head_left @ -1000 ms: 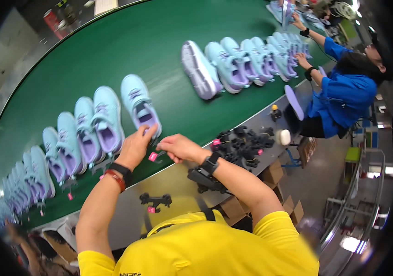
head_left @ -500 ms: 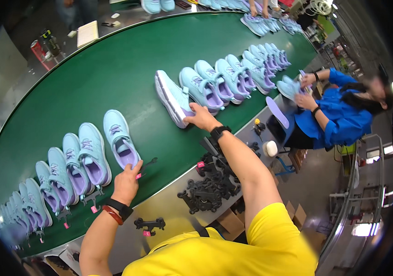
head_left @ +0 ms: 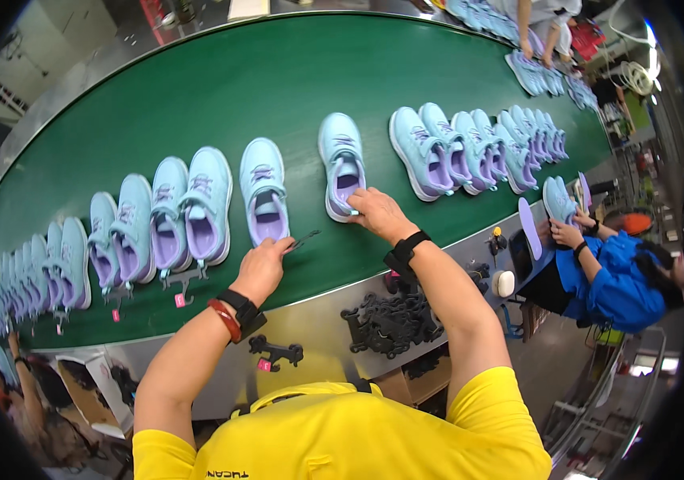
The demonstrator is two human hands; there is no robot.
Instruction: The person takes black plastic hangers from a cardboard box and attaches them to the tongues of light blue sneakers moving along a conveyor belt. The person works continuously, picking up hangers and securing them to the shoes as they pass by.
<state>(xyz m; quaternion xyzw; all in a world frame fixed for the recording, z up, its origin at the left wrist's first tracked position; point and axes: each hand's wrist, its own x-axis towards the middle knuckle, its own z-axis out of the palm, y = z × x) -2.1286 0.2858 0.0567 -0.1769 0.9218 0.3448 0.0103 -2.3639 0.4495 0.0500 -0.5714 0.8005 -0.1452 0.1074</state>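
Observation:
On the green conveyor belt [head_left: 198, 96], my right hand [head_left: 380, 214] is closed on the heel of a light blue sneaker [head_left: 341, 136] with a lilac lining. Its toe points toward the far side. To the left, a matching sneaker [head_left: 263, 172] lies with its heel at the fingers of my left hand [head_left: 262, 268]. That hand is closed on a black plastic shoe hanger [head_left: 304, 242], whose end sticks out to the right; the rest is hidden. A gap separates the two sneakers.
More sneakers line the belt on the left [head_left: 208, 200] and right [head_left: 422, 152], the left ones with hangers [head_left: 184, 280]. Loose hangers [head_left: 390, 324] pile on the metal ledge [head_left: 322, 328]. A co-worker in blue [head_left: 614, 280] handles sneakers at right; another person's hands [head_left: 538, 48] work at far right.
My right hand has drawn a sneaker away from the right-hand row and turned it toe-away, beside the left one. My left hand stays at its sneaker's heel with the hanger. The view has shifted.

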